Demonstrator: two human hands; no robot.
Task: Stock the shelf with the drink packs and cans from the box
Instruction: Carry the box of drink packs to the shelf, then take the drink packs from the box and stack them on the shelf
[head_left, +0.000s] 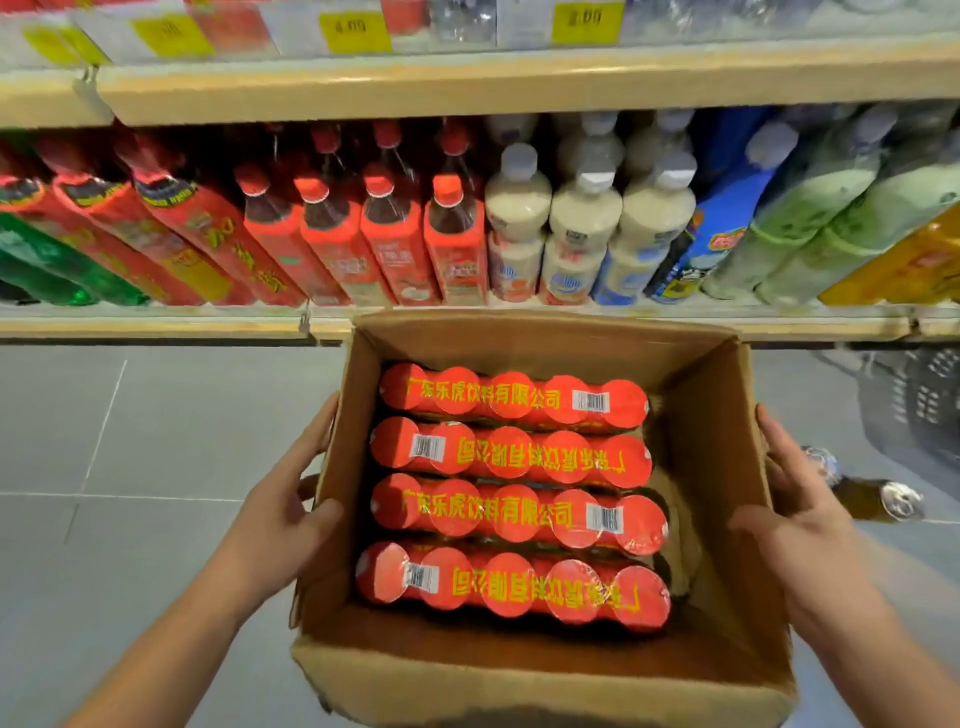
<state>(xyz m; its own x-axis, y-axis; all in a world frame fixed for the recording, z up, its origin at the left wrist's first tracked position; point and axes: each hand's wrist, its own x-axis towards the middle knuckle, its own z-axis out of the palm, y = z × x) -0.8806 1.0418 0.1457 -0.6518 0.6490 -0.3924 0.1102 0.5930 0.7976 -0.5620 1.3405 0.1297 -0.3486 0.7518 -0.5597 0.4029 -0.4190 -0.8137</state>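
An open cardboard box (727, 467) is held up in front of the shelf (156, 326). Inside it lie several shrink-wrapped drink packs (511, 512) in rows, each with red round lids, yellow lettering and a barcode sticker. My left hand (283, 506) presses flat against the box's left outer wall, fingers straight and pointing towards the shelf. On the right outer wall my right hand (795, 499) presses the same way, with its thumb near the rim. The box's underside is hidden.
The shelf ahead carries red-labelled bottles (395, 239), milky white bottles (576, 234), and blue and pale green bottles to the right. A dark shopping basket (919, 405) and a bottle (872, 499) lie on the grey tile floor at the right. Yellow price tags (356, 31) hang above.
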